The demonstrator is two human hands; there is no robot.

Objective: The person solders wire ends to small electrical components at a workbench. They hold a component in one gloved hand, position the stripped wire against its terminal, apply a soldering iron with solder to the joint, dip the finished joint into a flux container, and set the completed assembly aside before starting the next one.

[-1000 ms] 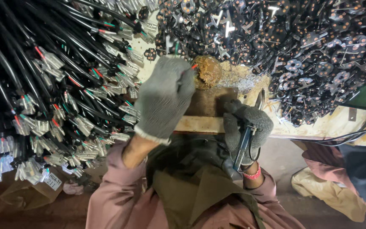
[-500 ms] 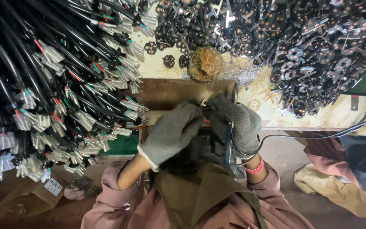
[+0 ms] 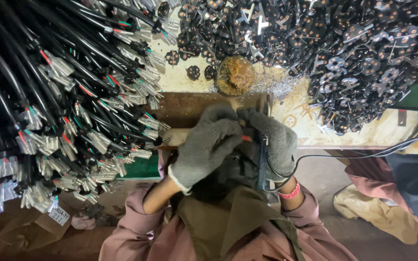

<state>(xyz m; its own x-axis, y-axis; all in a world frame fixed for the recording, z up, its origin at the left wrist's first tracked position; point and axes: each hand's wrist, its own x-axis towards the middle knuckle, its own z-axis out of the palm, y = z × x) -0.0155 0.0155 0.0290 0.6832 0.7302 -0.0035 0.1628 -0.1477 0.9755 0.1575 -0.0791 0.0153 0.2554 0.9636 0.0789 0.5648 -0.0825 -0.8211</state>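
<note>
Both my hands wear grey knit gloves and meet at the table's near edge. My left hand point(image 3: 208, 145) is curled around a thin piece with a red end point(image 3: 246, 138), which touches my right hand. My right hand point(image 3: 276, 141) grips a dark hand tool point(image 3: 262, 166) that points down toward my body. A thin black cable point(image 3: 364, 155) runs from the tool off to the right. Just beyond my hands lies a rusty brown metal plate point(image 3: 189, 107). Behind it stands a round brown crusty lump point(image 3: 234, 75). What lies under my palms is hidden.
A big bundle of black cables point(image 3: 49, 96) with coloured wires and metal terminals fills the left side. Several black round parts with metal tabs point(image 3: 344, 53) are heaped at the back right. Metal filings point(image 3: 279, 87) lie beside the lump. Cloth point(image 3: 388, 212) sits low right.
My left hand has drawn back from the brown lump to the near edge, next to my right hand. The right hand has risen a little with the tool.
</note>
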